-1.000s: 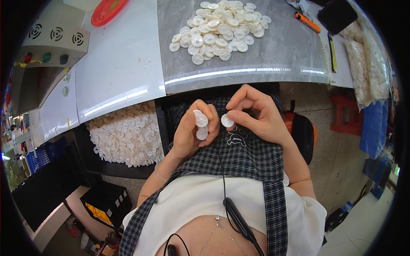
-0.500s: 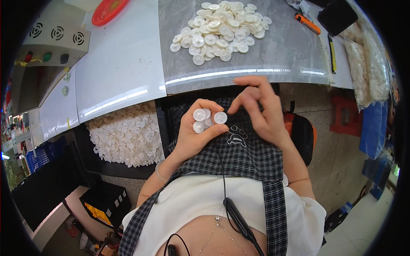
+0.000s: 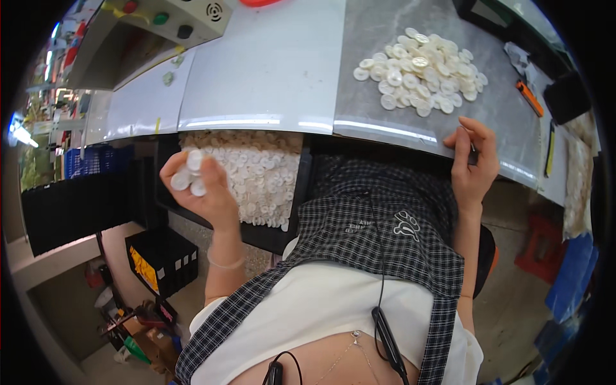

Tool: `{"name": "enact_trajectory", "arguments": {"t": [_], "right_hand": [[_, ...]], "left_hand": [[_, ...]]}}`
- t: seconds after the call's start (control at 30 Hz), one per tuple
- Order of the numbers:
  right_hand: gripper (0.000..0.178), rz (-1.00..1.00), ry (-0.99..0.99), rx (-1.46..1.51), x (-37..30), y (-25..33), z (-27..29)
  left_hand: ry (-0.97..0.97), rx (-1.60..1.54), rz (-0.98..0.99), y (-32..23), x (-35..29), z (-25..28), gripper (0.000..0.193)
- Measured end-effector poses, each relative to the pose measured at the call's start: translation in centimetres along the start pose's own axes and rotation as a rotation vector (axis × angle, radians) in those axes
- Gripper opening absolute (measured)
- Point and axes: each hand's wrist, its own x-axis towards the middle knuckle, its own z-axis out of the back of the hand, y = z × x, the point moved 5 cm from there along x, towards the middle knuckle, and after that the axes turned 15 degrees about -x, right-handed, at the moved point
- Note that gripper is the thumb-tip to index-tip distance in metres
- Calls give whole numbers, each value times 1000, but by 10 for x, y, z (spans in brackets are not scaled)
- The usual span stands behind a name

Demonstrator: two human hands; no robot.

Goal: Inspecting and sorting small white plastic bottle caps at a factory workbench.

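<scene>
My left hand (image 3: 217, 200) is raised over the left end of a black bin, its fingers curled round several small white plastic wheels (image 3: 181, 179). The hand is slightly blurred. Beneath and beside it, the bin (image 3: 292, 228) holds a thick layer of small white round parts (image 3: 266, 179). My right hand (image 3: 476, 157) is at the front edge of the grey tabletop, with its fingers bent and the thumb close to the index finger. Whatever may be between those fingertips is too small to make out. Beyond it lies a heap of white wheels (image 3: 427, 80) on the table.
A machine with coloured buttons (image 3: 160, 19) stands at the far left of the white tabletop (image 3: 263, 70). At the right lie an orange marker (image 3: 529, 98) and a yellow-black cutter (image 3: 550, 149). A black box (image 3: 173, 263) sits low on the left.
My left hand has moved left with the wheels, from in front of my apron to over the bin. My right hand has drawn away rightward to the table edge. The view has shifted left.
</scene>
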Motion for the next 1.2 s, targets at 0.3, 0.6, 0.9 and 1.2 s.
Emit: {"name": "enact_trajectory", "arguments": {"t": [0.3,0.6,0.9,1.2], "right_hand": [[16,-49,13,-9,-2,-5,-5],[16,-10,-23,-55,-2,-3,-2],[16,-13,27,10,3,0,3],[20,13,-11,-298,66,-36,50]], "left_hand": [[730,1119,250,80,-33,84,79],[821,1321,272,131,-6,137,96],[167,1219,153,156,43,214,51],[-72,510,-195,60,80,87,10]]}}
